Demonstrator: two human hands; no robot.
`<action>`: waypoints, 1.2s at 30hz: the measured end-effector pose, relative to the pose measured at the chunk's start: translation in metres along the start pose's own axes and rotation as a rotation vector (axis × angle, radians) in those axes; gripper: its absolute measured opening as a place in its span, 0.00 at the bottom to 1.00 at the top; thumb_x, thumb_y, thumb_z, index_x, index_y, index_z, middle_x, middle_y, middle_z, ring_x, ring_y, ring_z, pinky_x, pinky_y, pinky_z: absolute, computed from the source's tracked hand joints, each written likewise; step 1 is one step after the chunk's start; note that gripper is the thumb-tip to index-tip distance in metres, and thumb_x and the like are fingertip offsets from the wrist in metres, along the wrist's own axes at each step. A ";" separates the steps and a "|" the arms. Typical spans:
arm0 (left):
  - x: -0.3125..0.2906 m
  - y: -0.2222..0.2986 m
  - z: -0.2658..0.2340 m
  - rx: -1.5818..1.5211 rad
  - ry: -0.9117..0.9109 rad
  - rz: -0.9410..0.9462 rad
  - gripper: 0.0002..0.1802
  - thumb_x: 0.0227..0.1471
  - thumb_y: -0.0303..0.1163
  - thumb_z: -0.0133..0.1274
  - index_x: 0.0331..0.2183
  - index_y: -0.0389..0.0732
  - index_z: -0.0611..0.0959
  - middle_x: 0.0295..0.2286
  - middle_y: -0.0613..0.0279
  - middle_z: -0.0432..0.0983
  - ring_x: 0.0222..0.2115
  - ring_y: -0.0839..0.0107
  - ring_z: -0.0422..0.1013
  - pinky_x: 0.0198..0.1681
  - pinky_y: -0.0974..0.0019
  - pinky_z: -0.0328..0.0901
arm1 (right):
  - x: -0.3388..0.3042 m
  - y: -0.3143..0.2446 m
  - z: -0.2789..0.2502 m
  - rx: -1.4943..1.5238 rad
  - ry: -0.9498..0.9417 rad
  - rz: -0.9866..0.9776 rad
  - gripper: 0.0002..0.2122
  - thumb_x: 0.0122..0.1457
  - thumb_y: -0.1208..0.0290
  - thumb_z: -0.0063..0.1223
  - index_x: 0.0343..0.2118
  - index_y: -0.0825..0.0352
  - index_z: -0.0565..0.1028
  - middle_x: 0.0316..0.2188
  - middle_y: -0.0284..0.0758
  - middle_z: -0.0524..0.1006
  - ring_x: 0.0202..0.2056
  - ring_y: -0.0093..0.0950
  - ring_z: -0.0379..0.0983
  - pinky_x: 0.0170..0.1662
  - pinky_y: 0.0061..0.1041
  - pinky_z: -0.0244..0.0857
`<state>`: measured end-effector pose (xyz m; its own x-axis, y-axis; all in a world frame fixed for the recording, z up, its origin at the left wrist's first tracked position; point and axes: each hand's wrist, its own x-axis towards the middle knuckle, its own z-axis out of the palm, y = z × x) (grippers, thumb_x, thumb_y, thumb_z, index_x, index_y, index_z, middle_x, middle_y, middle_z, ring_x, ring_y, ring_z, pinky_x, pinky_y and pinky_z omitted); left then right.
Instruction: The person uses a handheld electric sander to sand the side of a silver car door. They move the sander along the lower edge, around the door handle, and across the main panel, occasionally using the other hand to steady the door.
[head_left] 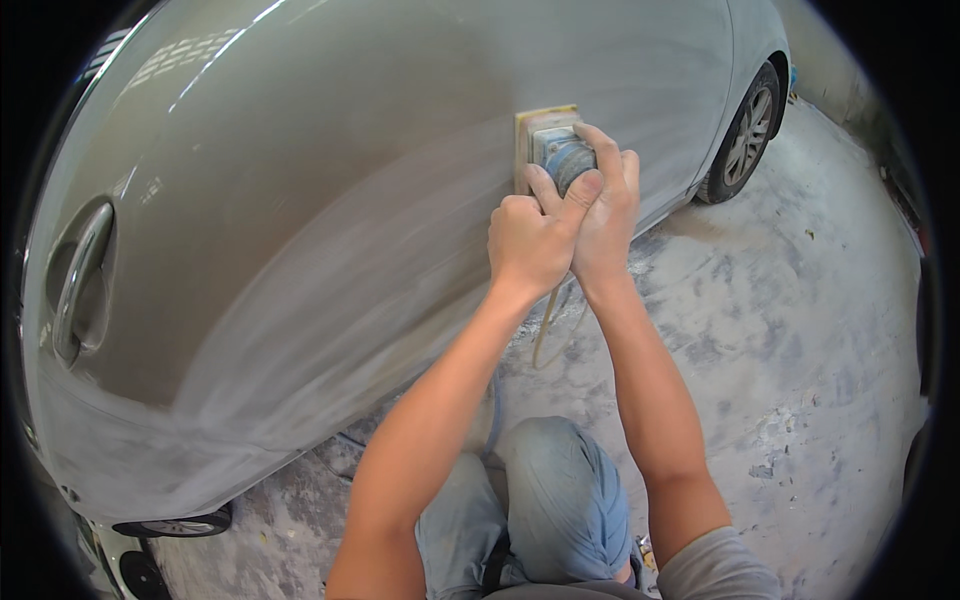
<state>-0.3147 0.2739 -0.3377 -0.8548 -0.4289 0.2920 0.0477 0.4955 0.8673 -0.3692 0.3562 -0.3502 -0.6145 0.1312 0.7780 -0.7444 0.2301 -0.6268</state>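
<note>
Both my hands are closed round a pneumatic sander (566,155) with a blue and dark grey body. Its flat rectangular pad, edged in yellow, lies against the side of a grey-brown car (330,110). My right hand (612,205) wraps the sander's right side, with the fingers over the top. Pressed against it, my left hand (535,240) grips the near left side, its thumb up along the body. A thin pale hose (546,325) hangs below my wrists. Around the pad the paint is dull and dusty, with a broad whitish sanded arc (330,270) sweeping down to the left.
At the far left is a chrome door handle (85,270). One car wheel (745,135) stands at the upper right, another (180,523) at the lower left. The concrete floor (770,330) is coated with white dust. My bent knee (565,480) rises below my arms.
</note>
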 end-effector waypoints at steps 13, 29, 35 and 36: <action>-0.105 -0.031 -0.143 -0.252 0.142 0.063 0.38 0.62 0.60 0.63 0.20 0.31 0.81 0.17 0.68 0.73 0.22 0.81 0.66 0.24 0.66 0.60 | -0.085 -0.128 0.049 0.118 -0.096 -0.198 0.29 0.52 0.61 0.76 0.57 0.60 0.76 0.35 0.41 0.69 0.26 0.37 0.72 0.24 0.37 0.67; -0.283 -0.161 -0.365 -0.685 0.415 0.374 0.27 0.75 0.54 0.40 0.51 0.39 0.77 0.47 0.61 0.76 0.46 0.73 0.74 0.50 0.63 0.70 | -0.240 -0.359 0.132 0.306 -0.315 -0.556 0.29 0.41 0.63 0.66 0.52 0.59 0.79 0.32 0.38 0.67 0.26 0.33 0.69 0.19 0.27 0.66; -0.304 -0.158 -0.402 -0.645 0.754 0.324 0.26 0.73 0.52 0.42 0.58 0.42 0.74 0.55 0.60 0.74 0.55 0.67 0.72 0.60 0.57 0.67 | -0.261 -0.413 0.151 0.333 -0.347 -0.624 0.27 0.44 0.62 0.68 0.50 0.61 0.79 0.37 0.39 0.70 0.27 0.32 0.69 0.19 0.25 0.66; -0.304 -0.159 -0.403 -0.609 0.818 0.318 0.25 0.72 0.50 0.43 0.59 0.43 0.74 0.55 0.60 0.73 0.55 0.67 0.71 0.62 0.56 0.66 | -0.258 -0.414 0.150 0.319 -0.354 -0.634 0.27 0.45 0.62 0.68 0.50 0.61 0.78 0.38 0.39 0.70 0.28 0.32 0.69 0.20 0.25 0.66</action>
<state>0.1454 0.0209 -0.4021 -0.1616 -0.8351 0.5258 0.6512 0.3101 0.6927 0.0582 0.0820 -0.2974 -0.0551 -0.2595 0.9642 -0.9864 -0.1359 -0.0929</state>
